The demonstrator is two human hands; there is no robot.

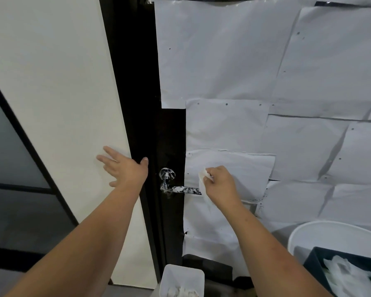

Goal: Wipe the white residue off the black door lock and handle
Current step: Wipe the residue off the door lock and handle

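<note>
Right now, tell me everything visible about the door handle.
The door handle is a black lever on the bare dark strip of the door, between the frame and the white paper sheets. Its round rose sits at the upper left; the lever runs level to the right. White residue streaks both in patches. The right hand pinches a white wipe at the lever's free end, covering its tip. The left hand does not touch it.

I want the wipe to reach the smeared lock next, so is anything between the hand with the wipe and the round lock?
Nothing visible blocks it. The right hand pinches the white wipe at the free end of the handle. The lock lies further left along the bare, smeared lever. The left hand rests flat on the wall, clear of it.
</note>
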